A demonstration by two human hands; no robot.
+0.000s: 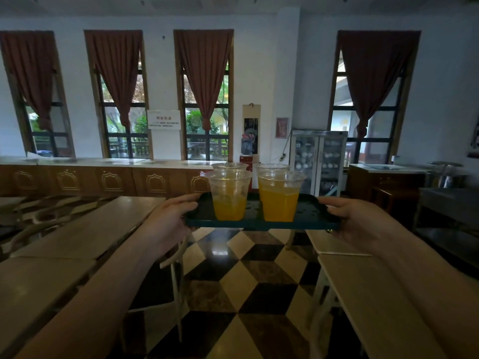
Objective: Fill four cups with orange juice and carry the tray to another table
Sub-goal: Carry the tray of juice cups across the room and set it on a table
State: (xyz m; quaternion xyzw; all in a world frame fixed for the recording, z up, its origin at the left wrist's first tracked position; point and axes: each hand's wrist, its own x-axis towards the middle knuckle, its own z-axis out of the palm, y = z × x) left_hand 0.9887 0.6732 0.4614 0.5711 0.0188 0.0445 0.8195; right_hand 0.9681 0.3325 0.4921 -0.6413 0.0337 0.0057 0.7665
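Note:
A dark green tray [261, 224] is held level in the air over the aisle, at chest height. My left hand [171, 218] grips its left edge and my right hand [355, 221] grips its right edge. On it stand clear plastic cups with orange juice: a front left cup [229, 200] about a third full and a front right cup [280, 203] about half full. Behind them the rims of two more cups [230, 166] [272, 167] show; their contents are hidden.
Long beige tables [85, 229] run along the left and another table [375, 294] along the right, with a checkered floor aisle [241, 281] between. A wooden counter [103, 180] lines the far wall under curtained windows. A glass cabinet [317, 161] stands at the back right.

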